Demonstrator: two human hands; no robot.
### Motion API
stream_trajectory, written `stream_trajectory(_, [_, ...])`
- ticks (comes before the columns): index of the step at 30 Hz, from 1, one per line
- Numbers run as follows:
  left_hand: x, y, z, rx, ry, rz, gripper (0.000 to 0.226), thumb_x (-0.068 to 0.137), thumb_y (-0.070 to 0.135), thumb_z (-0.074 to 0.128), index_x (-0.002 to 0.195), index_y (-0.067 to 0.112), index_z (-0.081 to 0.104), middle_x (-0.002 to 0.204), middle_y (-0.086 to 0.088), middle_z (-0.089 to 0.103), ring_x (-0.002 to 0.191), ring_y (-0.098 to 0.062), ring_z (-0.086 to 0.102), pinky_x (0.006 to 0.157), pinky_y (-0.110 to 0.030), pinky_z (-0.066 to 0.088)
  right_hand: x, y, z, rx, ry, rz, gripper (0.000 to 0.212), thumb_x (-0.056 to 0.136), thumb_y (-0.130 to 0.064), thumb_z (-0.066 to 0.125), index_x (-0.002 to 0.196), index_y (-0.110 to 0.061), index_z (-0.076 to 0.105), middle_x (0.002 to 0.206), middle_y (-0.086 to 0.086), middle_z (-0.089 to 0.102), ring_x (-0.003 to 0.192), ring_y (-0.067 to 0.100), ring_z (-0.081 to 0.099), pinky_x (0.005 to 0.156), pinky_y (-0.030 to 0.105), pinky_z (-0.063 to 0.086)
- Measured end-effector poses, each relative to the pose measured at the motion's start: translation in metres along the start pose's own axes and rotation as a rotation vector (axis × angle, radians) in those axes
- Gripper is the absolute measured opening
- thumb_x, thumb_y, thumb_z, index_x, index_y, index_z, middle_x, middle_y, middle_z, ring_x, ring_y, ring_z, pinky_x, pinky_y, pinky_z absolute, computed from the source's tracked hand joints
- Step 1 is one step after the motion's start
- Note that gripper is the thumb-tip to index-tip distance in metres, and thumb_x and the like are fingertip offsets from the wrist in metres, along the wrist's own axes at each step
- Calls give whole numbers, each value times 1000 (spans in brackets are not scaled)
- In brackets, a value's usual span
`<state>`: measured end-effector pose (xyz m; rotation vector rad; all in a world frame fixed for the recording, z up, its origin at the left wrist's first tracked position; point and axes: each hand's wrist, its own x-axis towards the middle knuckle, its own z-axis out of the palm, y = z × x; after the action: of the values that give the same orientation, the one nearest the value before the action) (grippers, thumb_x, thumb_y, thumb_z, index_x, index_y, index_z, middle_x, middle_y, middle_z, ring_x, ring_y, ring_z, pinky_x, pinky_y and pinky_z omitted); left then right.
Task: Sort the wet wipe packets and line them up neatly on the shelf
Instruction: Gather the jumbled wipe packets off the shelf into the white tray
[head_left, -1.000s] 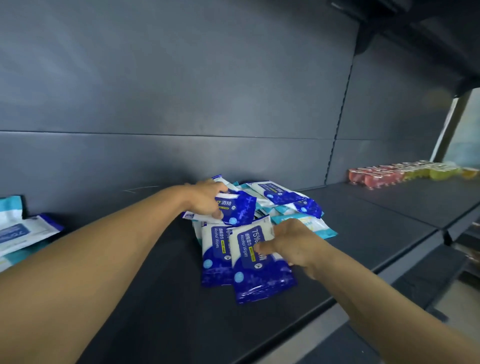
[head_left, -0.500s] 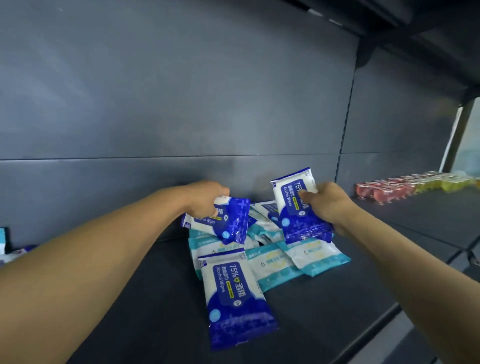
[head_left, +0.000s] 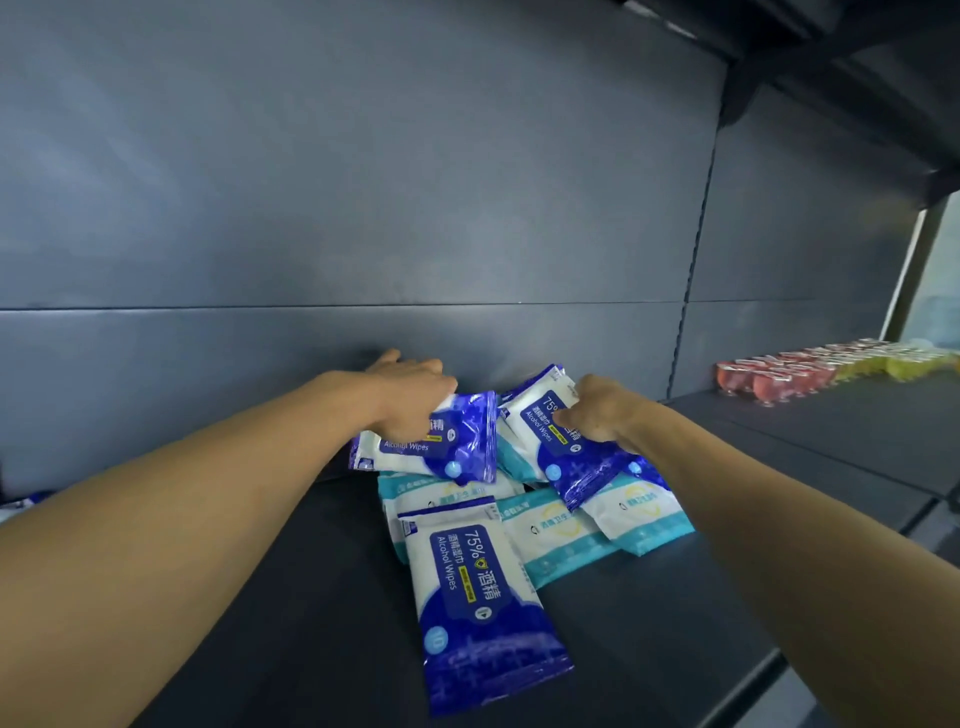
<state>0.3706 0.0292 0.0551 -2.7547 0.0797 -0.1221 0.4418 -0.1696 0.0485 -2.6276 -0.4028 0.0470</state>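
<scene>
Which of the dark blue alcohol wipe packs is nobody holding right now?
The front pack, lying flat by itself nearest the shelf edge. The left hand holds one blue pack and the right hand holds another.

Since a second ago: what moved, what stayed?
The right hand lifted a blue packet from the front up to the back of the pile. The left hand keeps holding its blue packet. One blue packet stays flat in front; teal packets unmoved.
</scene>
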Motion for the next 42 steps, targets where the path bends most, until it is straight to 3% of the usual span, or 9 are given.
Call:
stream_trajectory(7, [-53,-5,-24,-561,170,-99,39,88,14,62,110,21,30,95,-1,57,82,-24,61,69,-37,48,-10,7,-16,277,248,-24,55,86,-16,68,129,-3,37,120,14,52,89,22,47,71,27,38])
stream_trajectory(12, [-83,24,-46,-955,7,-80,9,85,10,69,89,12,61,93,-7,73,75,-17,68,67,-26,53,-20,39,-53,411,252,46,37,85,-20,69,113,1,58,94,14,62,66,22,58,56,29,46])
stream_trajectory(17, [-102,64,-39,-1265,-286,-244,8,89,6,60,82,9,62,70,-5,72,53,-14,66,48,-22,53,-26,71,-71,428,203,93,21,92,-21,60,100,-1,59,86,11,62,63,20,57,55,26,42])
stream_trajectory(21, [-108,85,-15,-1246,-290,-390,17,92,11,58,106,2,63,102,-15,71,82,-27,67,79,-36,54,-22,77,-53,539,71,115,26,93,-20,60,72,-8,47,38,-3,55,39,11,54,45,25,39])
stream_trajectory(23, [-111,92,-6,-1258,-259,-476,24,93,16,59,113,3,61,106,-15,69,88,-29,67,80,-36,53,-15,75,-42,520,11,89,22,93,-24,59,82,-6,52,48,-1,62,44,9,59,47,23,41])
stream_trajectory(26, [-116,98,-2,-1281,-246,-563,26,91,24,63,112,11,56,107,-10,69,91,-25,68,78,-34,54,0,75,-27,476,-61,64,32,92,-29,59,112,-4,54,100,13,67,86,25,67,75,35,55])
stream_trajectory(29, [-118,104,-3,-1246,-224,-602,30,88,26,66,112,12,55,109,-10,68,96,-26,68,89,-40,54,13,81,-17,346,-137,52,39,92,-34,58,121,-9,52,114,14,64,100,30,64,91,42,52])
stream_trajectory(37, [-128,116,-13,-1350,-27,-658,29,85,14,69,109,13,54,106,-8,68,87,-23,67,78,-35,54,-4,59,-16,30,57,-158,45,89,-31,63,124,-6,48,125,15,55,109,31,56,75,29,40])
stream_trajectory(42, [-153,118,-23,-1376,63,-674,30,85,16,70,109,13,52,107,-7,68,89,-25,68,80,-38,55,-31,42,-19,-109,128,-222,38,87,-31,65,112,-11,46,114,13,58,87,25,54,69,33,41])
